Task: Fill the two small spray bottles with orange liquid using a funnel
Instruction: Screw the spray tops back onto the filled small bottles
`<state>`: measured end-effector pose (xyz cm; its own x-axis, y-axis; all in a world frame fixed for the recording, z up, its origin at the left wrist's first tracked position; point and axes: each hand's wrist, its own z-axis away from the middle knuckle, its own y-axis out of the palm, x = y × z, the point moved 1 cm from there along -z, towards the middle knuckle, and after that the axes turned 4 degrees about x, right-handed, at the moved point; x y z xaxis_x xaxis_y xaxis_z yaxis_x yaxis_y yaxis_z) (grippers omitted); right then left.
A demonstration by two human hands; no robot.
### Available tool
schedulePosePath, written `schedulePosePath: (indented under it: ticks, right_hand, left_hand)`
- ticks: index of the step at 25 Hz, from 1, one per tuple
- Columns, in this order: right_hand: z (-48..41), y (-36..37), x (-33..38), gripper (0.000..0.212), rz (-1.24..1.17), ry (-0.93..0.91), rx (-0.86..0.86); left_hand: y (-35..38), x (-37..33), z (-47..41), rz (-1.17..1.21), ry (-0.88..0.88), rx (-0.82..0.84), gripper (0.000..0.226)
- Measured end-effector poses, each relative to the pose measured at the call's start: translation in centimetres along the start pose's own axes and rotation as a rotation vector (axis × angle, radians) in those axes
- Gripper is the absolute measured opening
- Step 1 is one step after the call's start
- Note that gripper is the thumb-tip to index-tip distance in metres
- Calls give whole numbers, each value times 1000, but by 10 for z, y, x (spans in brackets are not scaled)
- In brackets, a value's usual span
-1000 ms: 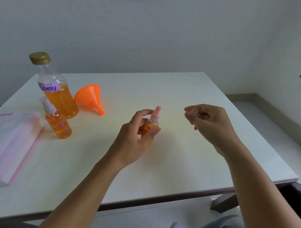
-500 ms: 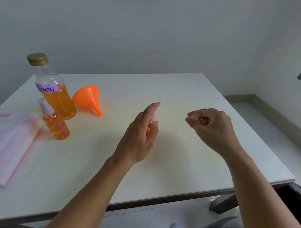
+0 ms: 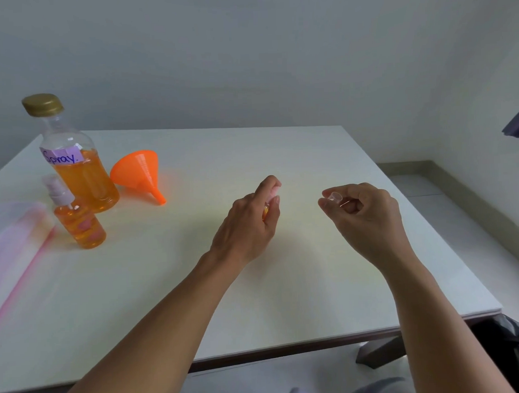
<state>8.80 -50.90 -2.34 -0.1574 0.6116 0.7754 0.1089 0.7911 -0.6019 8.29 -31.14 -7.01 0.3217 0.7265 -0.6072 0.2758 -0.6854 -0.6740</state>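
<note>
**With both bottles holding orange liquid, capping of the second one in hand**

While wrapped in the left hand at mid-worktop, stands or hovers just above the white worktop: a small clear spray bottle with a pink pump head, mostly hidden, only a sliver of orange contents and the pink top showing between the fingers. Forefinger laid over the pump head; cannot tell whether pressing it. To the right and apart, pinched between thumb and fingertips of the right hand: a small clear plastic cap, open end facing left.

At far left, already filled and closed: a second small spray bottle with a white pump and orange liquid, standing just in front of a large clear bottle with a gold screw lid and a purple "Spray" label, lid on, roughly half full. Beside these, lying on its side with spout pointing near-right: an orange plastic funnel. At the left edge, a pink-and-white folded cloth.

Judged: pouring over, closing-up stage. Next called for: bringing the cap leftward over the pump head, lining up squarely, pressing down while keeping the bottle upright; forefinger to clear the top first.
</note>
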Motion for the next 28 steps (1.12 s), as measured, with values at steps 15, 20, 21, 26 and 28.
schedulePosePath:
  ticks: [15,20,21,26,28]
  right_hand:
    - [13,9,34,27,-509,-187,66]
    - [28,14,54,25,-421,-314,191]
    - [30,16,57,26,-400,-319,198]
    - [43,26,70,26,-371,-364,215]
    - [46,30,75,18,-342,-383,239]
  left_hand:
    - [-42,-21,29,28,-87,30,46]
    - [-66,-31,49,-7,11,49,59]
    - [-69,-31,51,-16,11,51,61]
    - [-82,-28,64,-178,64,29,56]
    - [-87,-26,69,-257,104,-20,52]
